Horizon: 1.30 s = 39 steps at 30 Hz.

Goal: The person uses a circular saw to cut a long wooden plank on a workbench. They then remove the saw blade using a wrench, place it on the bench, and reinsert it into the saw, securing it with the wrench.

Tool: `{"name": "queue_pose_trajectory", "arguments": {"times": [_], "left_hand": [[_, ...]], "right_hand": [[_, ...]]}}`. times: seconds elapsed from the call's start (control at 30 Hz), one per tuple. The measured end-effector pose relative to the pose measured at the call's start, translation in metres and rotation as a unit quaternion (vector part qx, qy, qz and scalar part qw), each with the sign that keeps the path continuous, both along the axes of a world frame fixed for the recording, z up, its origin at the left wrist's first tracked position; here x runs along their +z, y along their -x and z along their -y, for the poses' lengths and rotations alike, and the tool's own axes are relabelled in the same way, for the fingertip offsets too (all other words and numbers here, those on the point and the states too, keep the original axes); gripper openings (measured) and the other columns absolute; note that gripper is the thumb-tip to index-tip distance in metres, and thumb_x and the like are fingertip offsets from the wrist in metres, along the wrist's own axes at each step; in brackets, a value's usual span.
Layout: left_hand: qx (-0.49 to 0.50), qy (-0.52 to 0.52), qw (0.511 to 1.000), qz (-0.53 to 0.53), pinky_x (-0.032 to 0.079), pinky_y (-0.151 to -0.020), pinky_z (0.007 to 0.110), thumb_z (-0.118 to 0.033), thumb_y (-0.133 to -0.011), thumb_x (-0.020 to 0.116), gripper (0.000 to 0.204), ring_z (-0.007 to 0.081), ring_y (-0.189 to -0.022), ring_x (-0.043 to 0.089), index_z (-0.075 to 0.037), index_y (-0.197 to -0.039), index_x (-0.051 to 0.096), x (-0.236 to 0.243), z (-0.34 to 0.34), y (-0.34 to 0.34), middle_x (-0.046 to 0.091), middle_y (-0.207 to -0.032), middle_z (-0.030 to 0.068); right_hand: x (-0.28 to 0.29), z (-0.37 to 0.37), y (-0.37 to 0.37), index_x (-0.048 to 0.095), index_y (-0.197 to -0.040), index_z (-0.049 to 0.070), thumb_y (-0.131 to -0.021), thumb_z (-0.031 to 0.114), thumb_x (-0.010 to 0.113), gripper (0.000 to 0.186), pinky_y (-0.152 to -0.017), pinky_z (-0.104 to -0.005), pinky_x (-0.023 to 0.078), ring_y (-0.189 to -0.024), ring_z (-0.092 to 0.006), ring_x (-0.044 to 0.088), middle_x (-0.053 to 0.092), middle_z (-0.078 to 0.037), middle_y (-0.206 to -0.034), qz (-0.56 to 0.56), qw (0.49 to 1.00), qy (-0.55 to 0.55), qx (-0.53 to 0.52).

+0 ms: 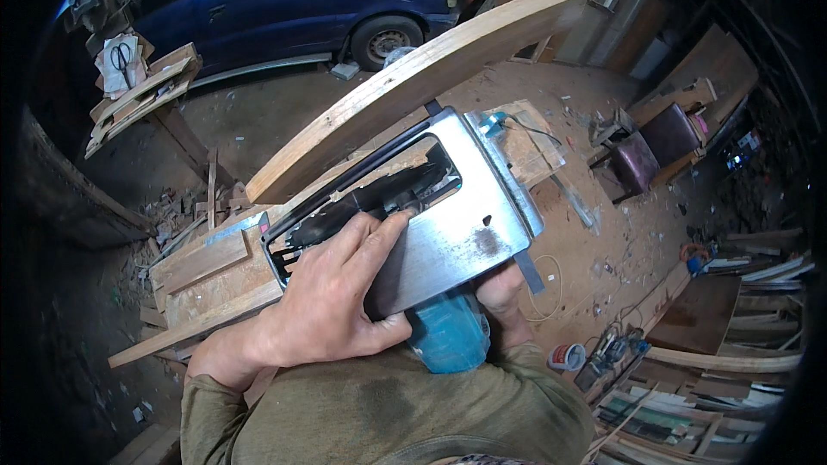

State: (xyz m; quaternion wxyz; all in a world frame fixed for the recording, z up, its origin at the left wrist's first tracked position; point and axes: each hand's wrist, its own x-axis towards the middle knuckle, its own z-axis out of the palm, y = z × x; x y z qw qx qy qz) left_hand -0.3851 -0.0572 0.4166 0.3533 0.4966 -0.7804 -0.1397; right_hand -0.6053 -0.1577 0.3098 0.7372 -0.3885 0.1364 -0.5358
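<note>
A circular saw point(435, 245) is turned with its bare metal base plate facing me; its teal motor housing point(450, 334) shows below the plate. Through the plate's long slot I see a dark guard point(370, 198); the blade cannot be made out. A flat dark bar sticks out past two edges of the plate. My left hand point(332, 293) lies over the near left of the saw, its fingertips closed at the slot's edge and its thumb against the housing. Behind the housing my right hand point(502, 293) supports the saw from the right, its fingers mostly hidden.
A thick curved timber point(405, 77) stands just beyond the saw. Under it is a wooden work surface point(202, 288) with loose strips. Scissors point(121, 56) lie on a stand at left. A blue vehicle point(284, 13), a maroon chair point(633, 164) and stacked wood surround the dirt floor.
</note>
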Motion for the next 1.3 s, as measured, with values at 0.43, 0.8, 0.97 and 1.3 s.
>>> {"name": "queue_pose_trajectory", "arguments": {"times": [0.43, 0.8, 0.97, 1.3], "left_hand": [[0.030, -0.046, 0.998, -0.019, 0.053, -0.077, 0.046, -0.026, -0.065, 0.076, 0.090, 0.0372, -0.089, 0.061, 0.011, -0.141, 0.045, -0.031, 0.020, -0.023, 0.054, -0.108, 0.0223], [0.126, -0.206, 0.966, -0.093, 0.048, -0.104, 0.046, -0.028, -0.061, 0.080, 0.097, 0.0435, -0.121, 0.059, 0.005, -0.146, 0.047, -0.082, 0.032, -0.033, 0.061, -0.125, 0.0302], [0.265, -0.213, 0.939, -0.052, 0.047, -0.107, 0.045, -0.025, -0.060, 0.082, 0.093, 0.0418, -0.124, 0.059, 0.010, -0.140, 0.050, -0.137, 0.031, -0.043, 0.060, -0.131, 0.0308], [0.507, -0.315, 0.799, -0.075, 0.048, -0.104, 0.046, -0.026, -0.065, 0.085, 0.088, 0.0409, -0.121, 0.060, 0.007, -0.139, 0.052, -0.219, 0.017, -0.078, 0.061, -0.126, 0.0291]], "right_hand": [[0.000, 0.019, -0.038, 0.050, -0.141, 0.001, -0.106, 0.041, 0.051, 0.053, -0.105, -0.0417, 0.048, -0.123, -0.0255, 0.060, 0.061, -0.013, -0.134, 0.032, 0.995, -0.078, 0.052], [-0.075, 0.046, -0.057, 0.052, -0.139, 0.005, -0.107, 0.051, 0.042, 0.057, -0.112, -0.0453, 0.042, -0.126, -0.0266, 0.058, 0.061, -0.012, -0.132, -0.050, 0.981, -0.158, 0.098], [-0.130, 0.027, -0.035, 0.050, -0.141, 0.005, -0.106, 0.049, 0.048, 0.056, -0.108, -0.0421, 0.045, -0.125, -0.0233, 0.057, 0.060, -0.012, -0.134, -0.260, 0.918, -0.183, 0.237], [-0.212, 0.004, -0.138, 0.049, -0.136, 0.004, -0.090, 0.041, 0.079, 0.066, -0.096, -0.0420, 0.049, -0.112, -0.0214, 0.059, 0.061, -0.009, -0.121, -0.300, 0.882, -0.312, 0.186]]}}
